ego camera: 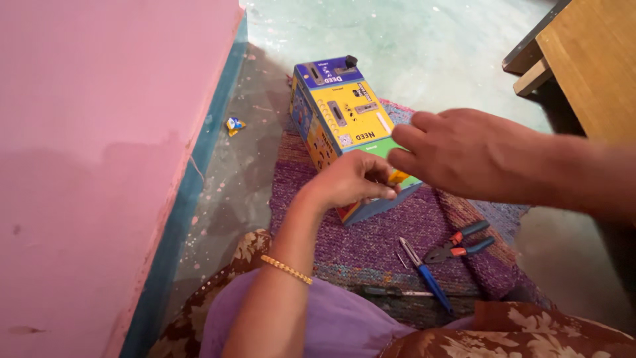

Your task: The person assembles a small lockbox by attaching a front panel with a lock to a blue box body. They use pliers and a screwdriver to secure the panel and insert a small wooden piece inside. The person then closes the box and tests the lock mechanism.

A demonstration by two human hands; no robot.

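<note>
A yellow and blue printed cardboard box lies on a purple woven mat on the floor. My left hand, with a gold bracelet on its wrist, curls its fingers on the box's near end. My right hand reaches in from the right and hovers over the same end. Its fingertips meet those of my left hand. A small orange and yellow patch shows under those fingertips; I cannot tell whether it is a loose piece or print. The underside of my right hand is hidden.
Pliers with red and blue handles and a blue-handled screwdriver lie on the mat near my lap. A dark slim tool lies at the mat's edge. A pink wall stands left, wooden furniture right. A small wrapper lies by the wall.
</note>
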